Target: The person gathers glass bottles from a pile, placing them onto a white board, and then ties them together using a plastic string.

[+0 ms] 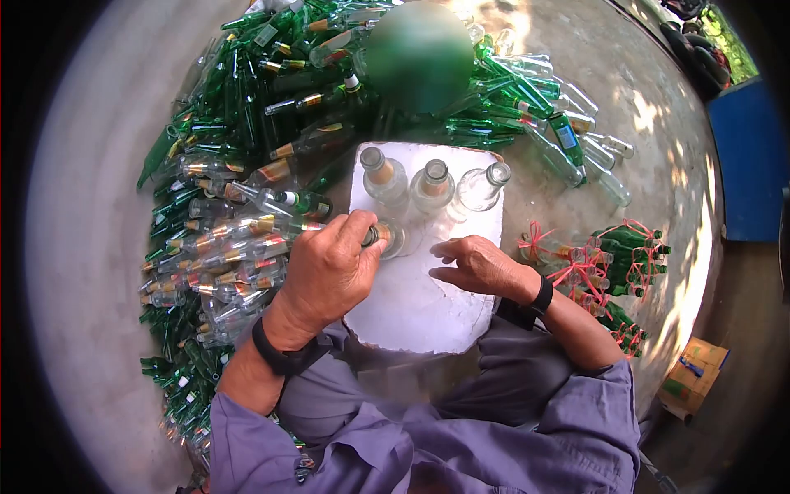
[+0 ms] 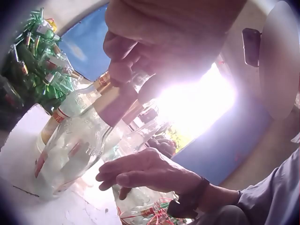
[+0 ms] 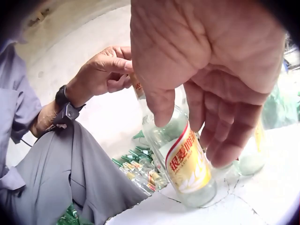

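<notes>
My left hand (image 1: 327,267) pinches the neck of a clear glass bottle (image 1: 395,240) near the left side of a white board (image 1: 420,325). In the right wrist view that bottle's label (image 3: 190,161) is red, yellow and white, and its base is on the board, the body leaning slightly. My right hand (image 1: 484,267) hovers to the right of it, fingers loosely extended and holding nothing. Behind stand three more clear bottles: one at the left (image 1: 384,179), one in the middle (image 1: 432,188) and one at the right (image 1: 480,191).
Heaps of green and clear bottles (image 1: 239,239) cover the floor left of and beyond the board. Bottle bundles tied with red string (image 1: 588,272) lie at the right, with a cardboard box (image 1: 695,375) farther out. The person's knees (image 1: 527,362) flank the board.
</notes>
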Demonstrator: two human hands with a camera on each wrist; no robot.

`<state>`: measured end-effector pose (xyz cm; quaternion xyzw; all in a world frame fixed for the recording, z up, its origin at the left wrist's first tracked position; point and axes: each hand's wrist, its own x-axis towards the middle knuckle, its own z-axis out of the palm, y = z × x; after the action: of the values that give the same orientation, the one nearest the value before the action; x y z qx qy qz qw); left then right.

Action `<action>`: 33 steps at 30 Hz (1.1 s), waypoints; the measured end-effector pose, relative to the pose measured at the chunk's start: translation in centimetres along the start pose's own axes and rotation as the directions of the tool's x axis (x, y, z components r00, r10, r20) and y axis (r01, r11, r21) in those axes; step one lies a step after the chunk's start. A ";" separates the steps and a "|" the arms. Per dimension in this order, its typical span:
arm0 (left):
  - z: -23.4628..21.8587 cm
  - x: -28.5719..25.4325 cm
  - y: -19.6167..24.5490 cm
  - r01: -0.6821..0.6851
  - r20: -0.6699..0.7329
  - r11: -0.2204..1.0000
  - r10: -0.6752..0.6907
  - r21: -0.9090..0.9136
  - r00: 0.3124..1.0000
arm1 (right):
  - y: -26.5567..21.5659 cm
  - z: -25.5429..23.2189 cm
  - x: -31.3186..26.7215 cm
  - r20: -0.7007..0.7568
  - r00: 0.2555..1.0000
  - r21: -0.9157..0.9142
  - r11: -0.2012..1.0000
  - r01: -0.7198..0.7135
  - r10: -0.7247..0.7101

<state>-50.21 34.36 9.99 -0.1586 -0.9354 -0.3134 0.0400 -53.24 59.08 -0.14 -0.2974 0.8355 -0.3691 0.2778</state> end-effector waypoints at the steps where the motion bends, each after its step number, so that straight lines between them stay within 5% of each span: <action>1: 0.1 0.1 -0.1 -0.014 -0.013 0.999 0.015 0.031 1.000 | 0.5 0.1 -0.1 0.000 1.000 0.000 1.000 0.000 0.000; 6: 0.3 0.3 -0.5 0.009 -0.053 1.000 -0.009 0.012 0.999 | 2.0 0.7 -0.3 0.028 0.994 0.057 0.993 -0.103 0.101; 13: 0.4 1.0 0.3 -0.014 -0.071 0.998 0.019 0.068 0.997 | 4.3 0.3 -1.2 -0.026 0.999 0.045 0.999 0.020 -0.018; 19: 0.1 1.1 0.6 0.009 -0.052 0.991 -0.002 0.135 0.999 | 5.8 -3.8 -3.0 0.017 0.994 0.001 0.994 -0.106 0.106; 21: 0.0 1.1 0.4 0.020 -0.038 0.991 -0.015 0.136 0.999 | 8.6 -5.2 -3.4 0.020 0.998 -0.184 0.981 0.061 -0.058; 29: -0.1 1.2 -0.2 0.019 0.043 0.990 -0.025 0.139 0.999 | 22.2 -12.1 -1.5 -0.110 0.987 -0.362 0.920 -0.149 0.116; 31: -0.3 1.5 -0.3 0.013 0.065 0.990 -0.022 0.140 0.998 | 25.2 -12.7 0.0 -0.306 0.846 -0.137 0.859 -0.492 0.436; 33: -0.4 1.7 -0.1 0.034 0.090 0.990 -0.047 0.139 0.995 | 27.9 -12.7 1.7 -0.357 0.803 -0.171 0.812 -0.558 0.477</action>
<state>-51.85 34.50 10.55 -0.1509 -0.9586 -0.2413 0.0007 -71.18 79.00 -15.13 -0.0313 0.9587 -0.2025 0.1971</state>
